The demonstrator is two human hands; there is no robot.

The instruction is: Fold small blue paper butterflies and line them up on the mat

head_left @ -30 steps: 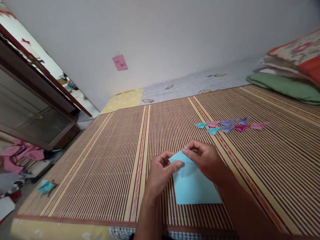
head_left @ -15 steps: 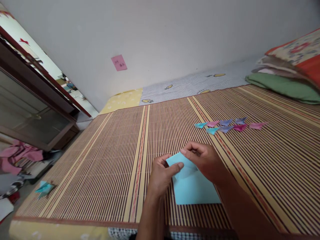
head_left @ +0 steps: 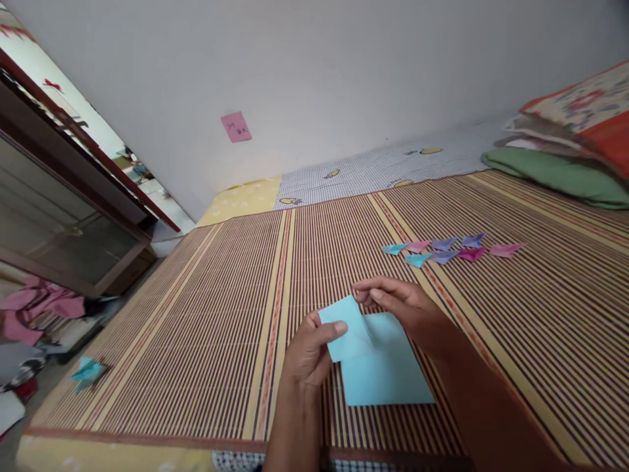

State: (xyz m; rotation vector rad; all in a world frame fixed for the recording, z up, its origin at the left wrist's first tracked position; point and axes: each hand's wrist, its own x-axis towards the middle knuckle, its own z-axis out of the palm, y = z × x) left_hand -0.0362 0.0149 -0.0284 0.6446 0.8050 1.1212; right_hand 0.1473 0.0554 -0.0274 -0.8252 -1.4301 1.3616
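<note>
My left hand (head_left: 309, 344) pinches a small light-blue folded paper (head_left: 346, 331), with the thumb flat on its face and the fingers behind. Under it, a larger light-blue sheet of paper (head_left: 388, 380) lies flat on the striped mat. My right hand (head_left: 405, 308) hovers just right of the folded paper's top corner, fingers stretched out and a little apart, holding nothing that I can see. Beyond my hands, several small folded paper pieces (head_left: 445, 255) in blue, pink and purple lie in two rows.
A bamboo mat (head_left: 221, 314) covers the bed. Folded bedding (head_left: 560, 177) is stacked at the far right. A teal folded paper piece (head_left: 88, 372) sits at the mat's left edge. A pink note (head_left: 236, 126) is on the wall, and a cabinet (head_left: 63, 223) stands at left.
My right hand has let go of the folded paper and its fingers have straightened. My left hand has shifted slightly left with the paper, turning its face more toward me.
</note>
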